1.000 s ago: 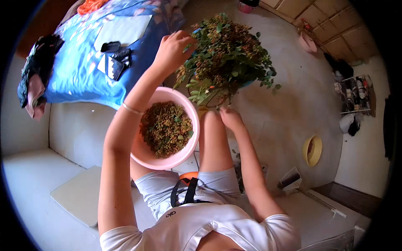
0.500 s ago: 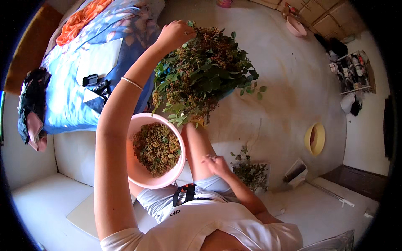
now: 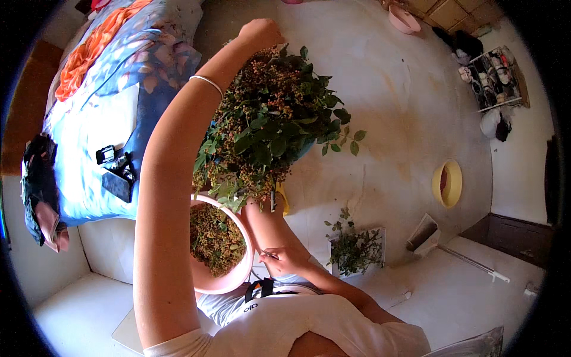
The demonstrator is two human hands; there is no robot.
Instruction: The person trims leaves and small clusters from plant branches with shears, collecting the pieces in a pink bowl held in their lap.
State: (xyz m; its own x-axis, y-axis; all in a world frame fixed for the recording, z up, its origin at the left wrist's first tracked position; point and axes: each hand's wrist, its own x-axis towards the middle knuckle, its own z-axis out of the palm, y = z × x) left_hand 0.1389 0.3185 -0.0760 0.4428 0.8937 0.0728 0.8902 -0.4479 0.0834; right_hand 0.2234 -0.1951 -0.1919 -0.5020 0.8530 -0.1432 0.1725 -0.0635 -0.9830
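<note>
We judge berry branches (image 3: 262, 128) light, springy, clusters (image 3: 282, 89) fragile; grip stems (image 3: 273, 199). Left hand (image 3: 262, 33), right hand (image 3: 284, 260): cannot tell fingers' hold.

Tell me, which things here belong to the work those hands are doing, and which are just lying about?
Part of the work, it seems:
- left hand, at the heap's far edge
- right hand, above the thigh
- heap of berried branches
- pink basin holding berry clusters

Apparently just lying about:
- orange cloth, on the bed
- yellow basin, on the floor
- dustpan
</note>
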